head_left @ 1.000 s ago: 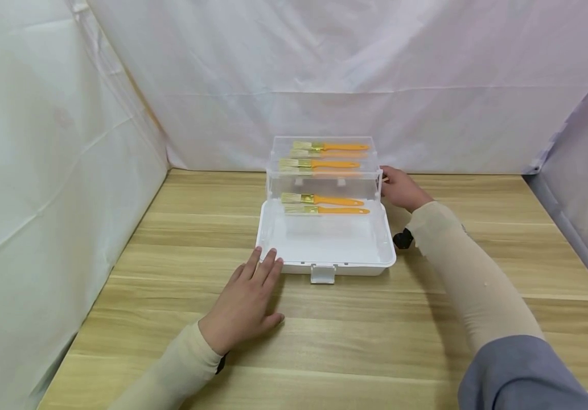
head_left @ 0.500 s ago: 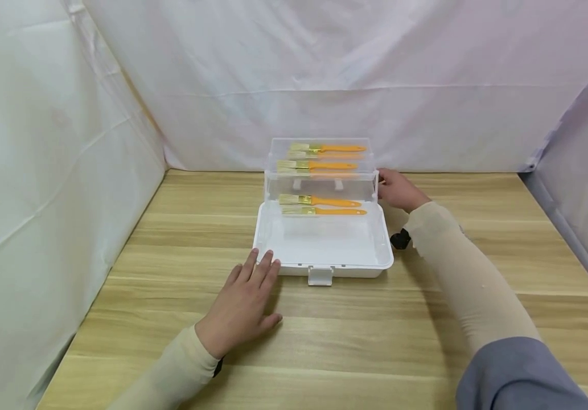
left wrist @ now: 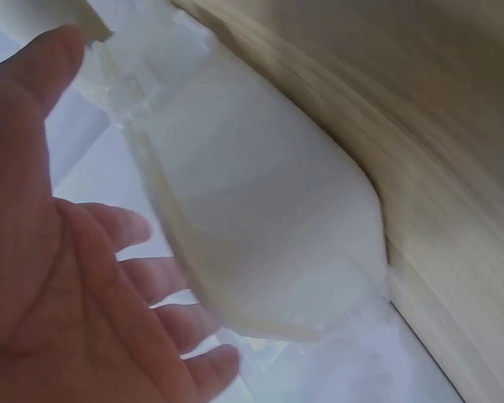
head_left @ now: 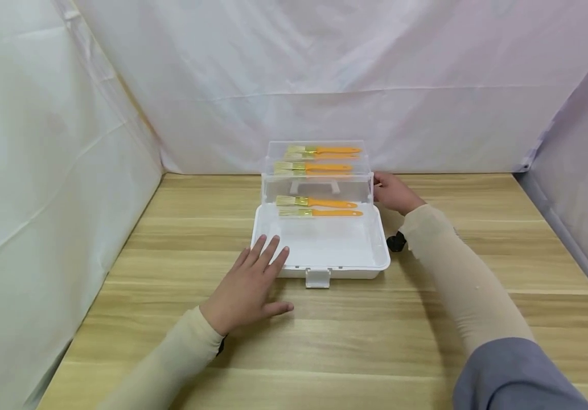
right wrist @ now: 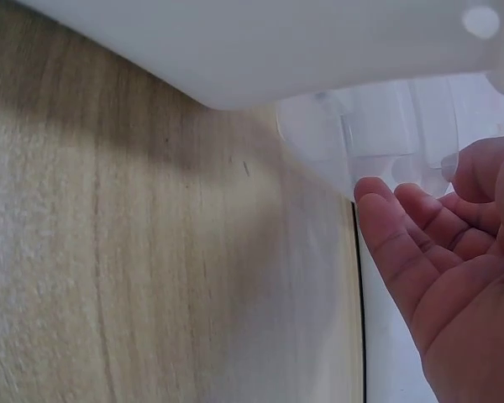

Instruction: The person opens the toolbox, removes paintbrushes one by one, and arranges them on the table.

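White rectangular plastic box (head_left: pixel 324 242) sits mid-table, base flat on the light wood-grain table (head_left: pixel 355 353); clear plastic tiered upper section (head_left: pixel 277 187) stands raised at the box's 12 o'clock, white cloth backdrop (head_left: pixel 283 68) behind it; white plastic latch (head_left: pixel 317 279) hangs down at 6 o'clock.

Flat orange-handled paintbrush with pale bristles (head_left: pixel 337 150) lies highest in the upper section; a matching second one (head_left: pixel 328 167) sits just below at 6 o'clock from it; a matching third (head_left: pixel 332 203) lies near the box's back edge; bristles toward 9, handles toward 3; paler shapes under them may be reflections, can't tell.

Left hand (head_left: pixel 247 293) at the box's 7 o'clock; fingers spread wide, holding nothing, fingertips overlapping the corner rim; pressure unclear. Right hand (head_left: pixel 398 193) at 2 o'clock, beside the upper section; fingers part curled, thumb near the clear edge; whether it pinches can't be told.

Risks, as judged: a one-sided push from the right hand could twist the upper section or skid the box; a jolt or steep tilt could slide brushes out; left fingers on the rim could get nipped if the upper section drops.
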Tool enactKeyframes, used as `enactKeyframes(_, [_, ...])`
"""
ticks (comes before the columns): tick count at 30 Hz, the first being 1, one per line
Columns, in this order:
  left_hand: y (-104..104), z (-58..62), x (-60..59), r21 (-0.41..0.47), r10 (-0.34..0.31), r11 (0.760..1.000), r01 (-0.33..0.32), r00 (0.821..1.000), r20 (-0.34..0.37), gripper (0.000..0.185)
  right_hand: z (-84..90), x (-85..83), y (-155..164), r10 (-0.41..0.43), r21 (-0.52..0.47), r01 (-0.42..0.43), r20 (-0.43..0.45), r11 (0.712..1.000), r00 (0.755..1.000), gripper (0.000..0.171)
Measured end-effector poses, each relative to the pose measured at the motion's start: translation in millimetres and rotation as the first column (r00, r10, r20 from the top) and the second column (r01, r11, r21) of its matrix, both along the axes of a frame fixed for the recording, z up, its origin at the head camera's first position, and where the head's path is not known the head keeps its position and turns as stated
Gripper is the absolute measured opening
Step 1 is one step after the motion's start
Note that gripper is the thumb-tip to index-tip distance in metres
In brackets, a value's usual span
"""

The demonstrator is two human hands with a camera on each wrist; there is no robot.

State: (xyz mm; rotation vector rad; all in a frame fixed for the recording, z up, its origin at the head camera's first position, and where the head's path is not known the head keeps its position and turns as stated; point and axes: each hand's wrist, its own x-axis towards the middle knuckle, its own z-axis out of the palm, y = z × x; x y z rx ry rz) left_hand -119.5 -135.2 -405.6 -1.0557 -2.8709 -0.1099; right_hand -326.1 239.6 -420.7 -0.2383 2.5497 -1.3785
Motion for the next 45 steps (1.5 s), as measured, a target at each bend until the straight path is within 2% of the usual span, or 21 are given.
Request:
enactKeyframes(6, [1.5, -1.7, -12.3, 0.025, -0.045, 0.999, 0.046, 0.998, -0.038, 0.103, -2.3, 0.8, -1.9, -0.007, 0.024, 0.007, -0.006, 1.000, 1.000, 0.040])
enactKeyframes(11, [4.8, -6.7, -17.8, 0.007, -0.065, 0.998, 0.065, 0.998, -0.027, 0.104, -2.5, 1.5, -1.6, -0.001, 0.026, 0.001, -0.004, 1.000, 1.000, 0.040])
enactKeyframes(14, [6.6, -9.7, -20.0, -0.004, -0.071, 0.998, 0.070, 0.997, -0.025, 0.105, 1.5, 3.3, -1.1, -0.001, 0.067, 0.002, -0.014, 0.998, 1.000, 0.039])
enactKeyframes(20, [8.6, -11.5, -20.1, 0.004, -0.068, 0.998, 0.068, 0.997, -0.027, 0.103, 25.9, 14.5, 2.4, 0.025, 0.246, 0.003, -0.110, 0.969, 0.994, 0.053])
enactKeyframes(25, [9.5, -10.0, -19.3, 0.016, -0.066, 0.998, 0.067, 0.997, -0.036, 0.100, 55.3, 34.4, 7.3, 0.035, 0.298, 0.030, -0.209, 0.954, 0.977, 0.057])
enactKeyframes(31, [7.7, -11.0, -20.3, 0.015, -0.069, 0.997, 0.070, 0.996, -0.054, 0.098, 82.1, 57.7, -1.0, 0.042, 0.294, 0.068, -0.354, 0.954, 0.934, 0.047])
enactKeyframes(37, [7.6, -12.2, -20.7, 0.003, -0.075, 0.997, 0.075, 0.996, -0.041, 0.097, 98.0, 77.5, -20.5, 0.102, 0.310, 0.040, -0.428, 0.950, 0.898, 0.039])
enactKeyframes(41, [7.9, -11.8, -20.1, -0.003, -0.072, 0.997, 0.072, 0.997, -0.034, 0.096, 100.3, 87.0, -37.5, 0.219, 0.386, -0.013, -0.495, 0.922, 0.841, 0.032])
enactKeyframes(45, [7.2, -10.9, -18.7, -0.015, -0.067, 0.998, 0.067, 0.997, -0.033, 0.096, 94.9, 91.8, -56.0, 0.359, 0.495, -0.065, -0.529, 0.867, 0.769, 0.030])
